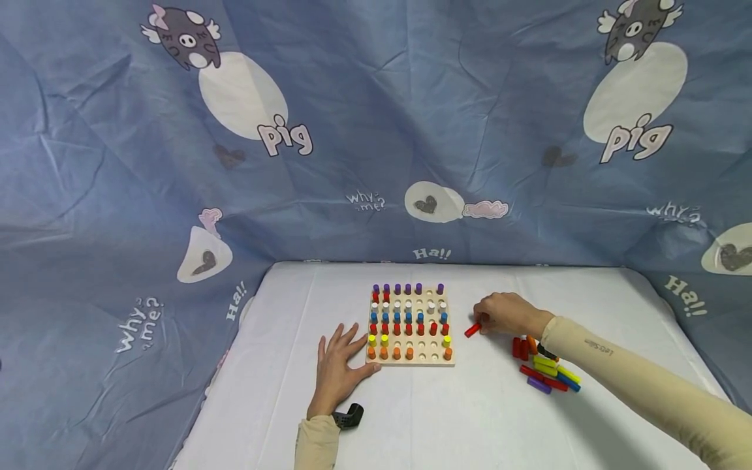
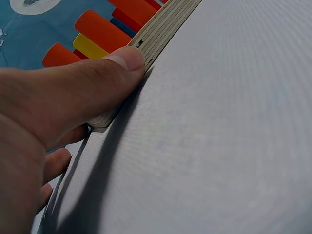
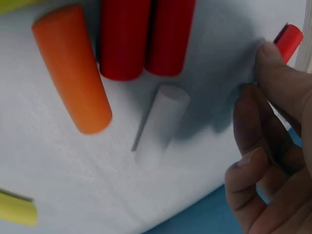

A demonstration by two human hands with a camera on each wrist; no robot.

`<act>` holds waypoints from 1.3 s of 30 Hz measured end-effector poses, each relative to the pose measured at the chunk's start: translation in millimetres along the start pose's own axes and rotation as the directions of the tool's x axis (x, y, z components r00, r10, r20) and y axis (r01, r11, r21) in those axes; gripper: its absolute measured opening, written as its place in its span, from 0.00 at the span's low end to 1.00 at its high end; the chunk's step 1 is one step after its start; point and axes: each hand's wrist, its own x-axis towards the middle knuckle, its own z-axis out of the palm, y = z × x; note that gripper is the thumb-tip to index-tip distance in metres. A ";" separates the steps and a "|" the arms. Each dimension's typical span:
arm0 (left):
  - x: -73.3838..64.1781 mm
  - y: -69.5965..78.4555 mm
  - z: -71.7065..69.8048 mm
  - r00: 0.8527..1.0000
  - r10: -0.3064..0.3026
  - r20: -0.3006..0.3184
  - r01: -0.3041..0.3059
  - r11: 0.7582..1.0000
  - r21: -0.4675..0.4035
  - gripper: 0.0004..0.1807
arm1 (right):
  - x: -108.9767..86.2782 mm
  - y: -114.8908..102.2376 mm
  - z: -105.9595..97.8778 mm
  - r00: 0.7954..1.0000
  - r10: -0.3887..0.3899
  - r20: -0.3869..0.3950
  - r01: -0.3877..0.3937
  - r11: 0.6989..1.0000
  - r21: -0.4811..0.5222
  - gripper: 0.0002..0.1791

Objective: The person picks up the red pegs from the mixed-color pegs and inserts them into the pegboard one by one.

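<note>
On the white table stands a wooden peg board (image 1: pixel 416 360) with rows of coloured pegs: purple, red, white, blue, yellow and orange. My left hand (image 1: pixel 339 369) rests at its lower left corner, fingers spread. In the left wrist view the thumb (image 2: pixel 92 80) presses the board's layered side edge (image 2: pixel 165 29), below some orange pegs (image 2: pixel 105 29). To the right of the board, my right hand (image 1: pixel 504 314) pinches a red peg (image 1: pixel 472 330) between thumb and fingers, low over the cloth. The right wrist view shows that red peg (image 3: pixel 290 43) just past the thumb.
Loose pegs lie in a pile under the right forearm, among them a yellow peg (image 1: pixel 545 369), a purple peg (image 1: pixel 539 386) and a blue peg (image 1: pixel 568 381). A white peg (image 3: pixel 162 124) and an orange peg (image 3: pixel 73 70) lie beside two red ones. Blue printed cloth (image 1: pixel 352 130) hangs behind.
</note>
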 end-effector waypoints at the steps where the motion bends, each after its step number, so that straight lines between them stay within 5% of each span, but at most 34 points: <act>1: 0.3 -0.1 0.1 1.000 0.004 -0.003 -0.004 1.000 0.001 0.40 | -0.3 -0.1 0.8 1.000 -0.002 -0.007 0.002 1.000 -0.003 0.10; 10: 0.3 -0.3 -0.3 1.000 -0.002 0.002 0.002 1.000 0.000 0.40 | 4.8 -6.4 6.9 1.000 0.005 -0.021 -0.004 0.999 0.039 0.15; 17: 0.2 0.9 0.1 1.000 -0.003 0.004 0.003 1.000 0.002 0.40 | 8.3 -11.3 10.7 0.998 -0.032 -0.055 0.034 0.999 0.032 0.09; 29: 0.1 -1.6 1.7 1.000 0.003 -0.004 -0.003 1.000 -0.004 0.40 | 21.6 -8.1 -25.2 0.992 -0.082 -0.092 0.089 0.994 0.068 0.07; 39: 0.5 -2.9 3.1 1.000 -0.003 0.002 0.003 1.000 -0.006 0.40 | 39.2 -10.9 -44.5 0.944 -0.216 -0.249 0.226 0.974 0.014 0.08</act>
